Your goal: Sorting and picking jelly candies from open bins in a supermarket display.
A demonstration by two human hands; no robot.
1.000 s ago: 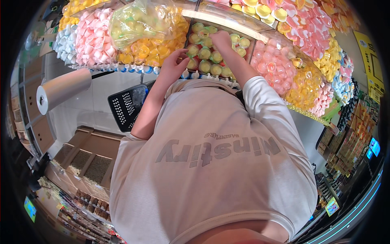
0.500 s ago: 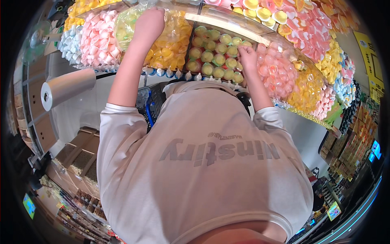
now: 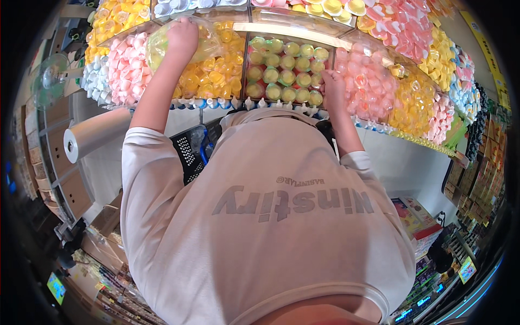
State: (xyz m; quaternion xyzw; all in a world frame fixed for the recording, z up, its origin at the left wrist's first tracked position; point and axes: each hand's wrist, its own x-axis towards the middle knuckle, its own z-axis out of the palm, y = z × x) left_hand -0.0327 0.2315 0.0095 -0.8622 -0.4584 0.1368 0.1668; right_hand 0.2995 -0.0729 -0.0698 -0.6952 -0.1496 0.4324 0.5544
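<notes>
- from where i stand, the green cups [image 3: 287, 62] in the middle bin [image 3: 245, 62] sit in neat rows, pale lids up; the top layer looks nearly complete to me, with no clear gap.
- greenish shapes show through the clear bag [image 3: 158, 47], so i'd judge more of the same cups are left in there.
- the bag lies left of the rows, over loose yellow cups [image 3: 211, 78] and against the left-hand pink cups [image 3: 127, 62].
- the left hand [image 3: 183, 37] is at the bag, fingers bent down and hidden behind the back of the hand; i can't tell whether it has hold of a cup or only plastic.
- the right hand [image 3: 332, 84] is at the right edge of the middle bin, fingers half curled beside the end cups; i can't make out anything in it.
- right of that hand are the right-hand pink cups [image 3: 363, 81], then another yellow heap [image 3: 414, 111].
- a plastic roll [image 3: 97, 135] sticks out at the left, with a black basket [image 3: 187, 154] low by the person's waist.
- what's most in the way is the bag, covering part of the yellow cups; the rows themselves are uncovered.
</notes>
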